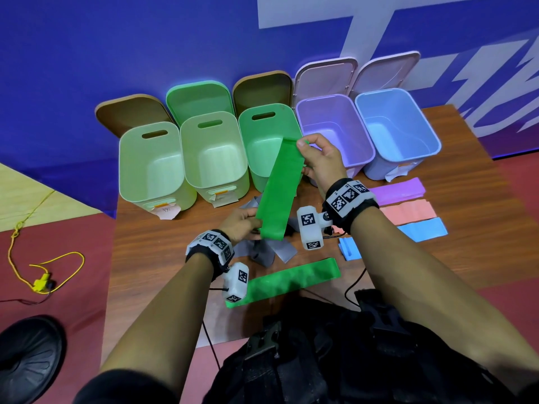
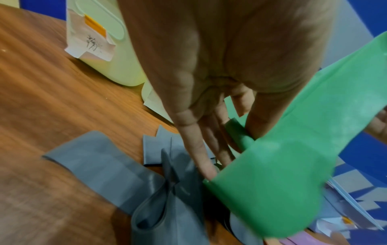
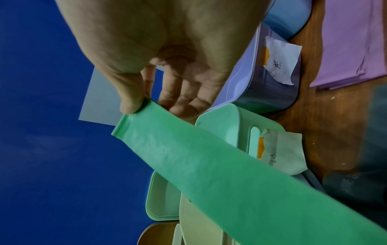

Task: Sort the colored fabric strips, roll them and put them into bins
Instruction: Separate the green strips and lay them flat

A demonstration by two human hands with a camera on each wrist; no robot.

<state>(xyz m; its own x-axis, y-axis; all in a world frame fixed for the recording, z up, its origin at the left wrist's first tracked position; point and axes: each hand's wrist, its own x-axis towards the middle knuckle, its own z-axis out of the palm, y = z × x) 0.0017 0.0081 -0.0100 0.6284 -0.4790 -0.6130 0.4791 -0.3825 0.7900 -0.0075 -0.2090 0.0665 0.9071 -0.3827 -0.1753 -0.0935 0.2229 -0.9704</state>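
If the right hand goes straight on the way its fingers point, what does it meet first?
Probably the purple bin: the right hand, pinching the green strip, points toward its near rim. Depth is unclear.

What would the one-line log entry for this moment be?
phase: starting roll | left hand: pinches near end of green strip | right hand: pinches far end | bins: empty

Handwritten paper labels (image 3: 280, 61) taped to bin fronts, characters too blurred to read. Black-and-white square marker codes on wristbands (image 1: 348, 196). Large white lettering on blue wall (image 1: 364, 30) at 12 o'clock, cropped, unreadable.
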